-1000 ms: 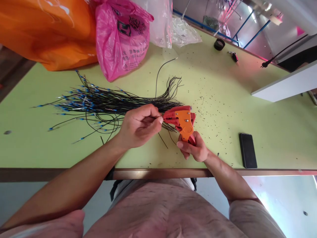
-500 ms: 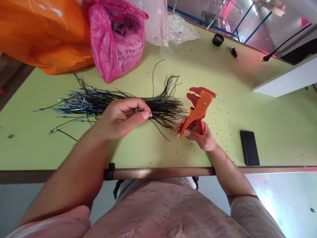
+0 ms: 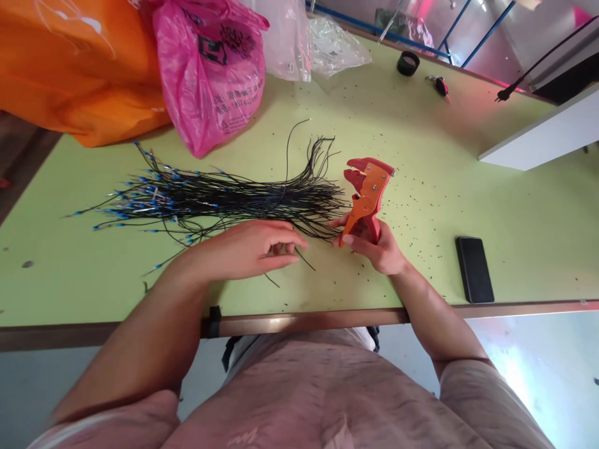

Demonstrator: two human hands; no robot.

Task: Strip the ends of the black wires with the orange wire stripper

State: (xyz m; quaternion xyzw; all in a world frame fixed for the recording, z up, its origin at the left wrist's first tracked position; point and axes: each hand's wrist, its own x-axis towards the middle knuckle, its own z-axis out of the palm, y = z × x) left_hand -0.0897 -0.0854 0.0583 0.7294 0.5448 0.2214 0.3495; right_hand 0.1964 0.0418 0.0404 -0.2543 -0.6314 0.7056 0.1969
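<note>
A long bundle of thin black wires (image 3: 262,198) lies across the green table, with blue and silver terminals (image 3: 152,198) at its left end. My left hand (image 3: 255,249) is over the bundle's front edge, its fingers loosely curled and apart, with nothing seen between them. Wire ends stick out beside and below its fingers. My right hand (image 3: 374,248) is wrapped round the handles of an orange and red wire stripper (image 3: 369,193), whose jaws point up and left at the right end of the bundle.
A pink plastic bag (image 3: 213,75), an orange bag (image 3: 79,68) and clear bags (image 3: 334,47) stand at the back left. Black tape (image 3: 408,63) and keys (image 3: 440,87) lie at the back. A phone (image 3: 474,269) is at the right; dark specks surround the tool.
My left hand has moved down towards the table's front edge and its pinch has loosened. More of the wires now show. The view has shifted slightly; my right hand still holds the stripper.
</note>
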